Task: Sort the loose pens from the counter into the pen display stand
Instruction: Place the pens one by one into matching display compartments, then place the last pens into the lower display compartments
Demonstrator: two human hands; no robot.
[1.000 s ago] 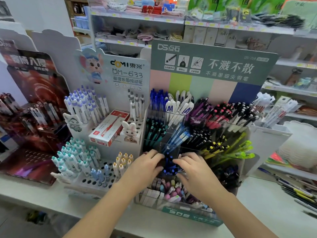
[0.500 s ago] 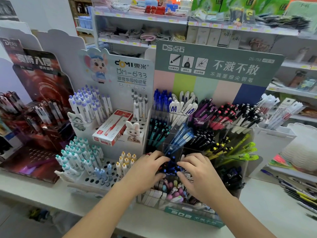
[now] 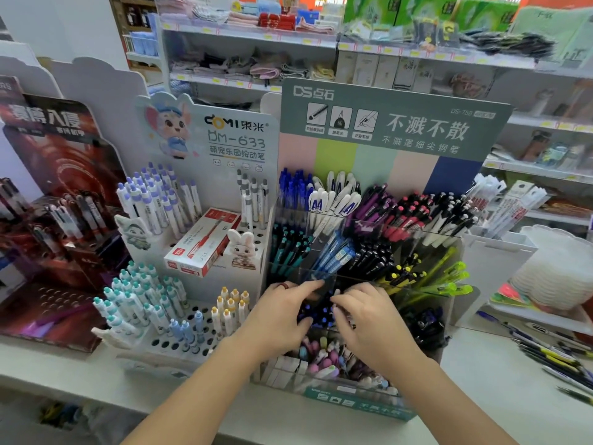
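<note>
1. Both hands have stayed over the same middle compartment of the clear acrylic pen display stand [image 3: 369, 232] since the earlier frames, barely shifting.
2. Left hand [image 3: 282, 313] and right hand [image 3: 369, 316] curl their fingers around the cluster of dark blue pens [image 3: 316, 313] standing in that compartment, gathering them between them.
3. Right of the stand, well apart, loose pens [image 3: 558, 358] lie on the white counter [image 3: 481, 396].
4. Left of the stand, just beside it, stands a white perforated pen rack [image 3: 179, 335].
</note>
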